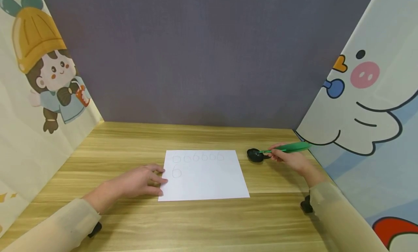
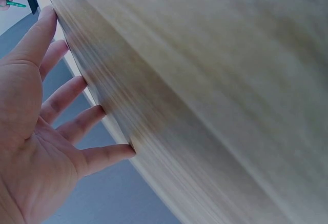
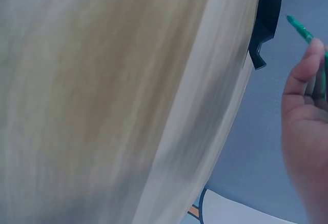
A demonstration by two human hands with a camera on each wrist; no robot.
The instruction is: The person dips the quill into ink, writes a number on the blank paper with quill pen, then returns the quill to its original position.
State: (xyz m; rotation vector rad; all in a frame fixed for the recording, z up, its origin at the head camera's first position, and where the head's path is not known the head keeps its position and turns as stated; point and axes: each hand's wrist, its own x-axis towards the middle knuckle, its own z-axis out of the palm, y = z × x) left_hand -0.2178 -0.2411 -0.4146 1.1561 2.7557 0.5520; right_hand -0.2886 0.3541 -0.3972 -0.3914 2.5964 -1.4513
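A white sheet of paper [image 1: 209, 183] lies on the table, with a pencil-thin row of round, 6-like marks along its top and one larger 6 below. My left hand [image 1: 143, 181] rests with spread fingers at the sheet's left edge; its fingertips [image 2: 123, 151] touch down in the left wrist view. Off to the right, my right hand [image 1: 287, 158] pinches a green feather pen [image 1: 295, 147], its tip pointing left. Under that tip sits a small black bowl-shaped holder [image 1: 254, 156] with a short handle. In the right wrist view the pen [image 3: 300, 28] is apart from the holder [image 3: 269, 14].
The wooden table [image 1: 202, 226] meets a grey panel [image 1: 196, 60] at the back. Cartoon-printed walls stand at the left [image 1: 19, 143] and right [image 1: 392, 136], the right one close to my right hand.
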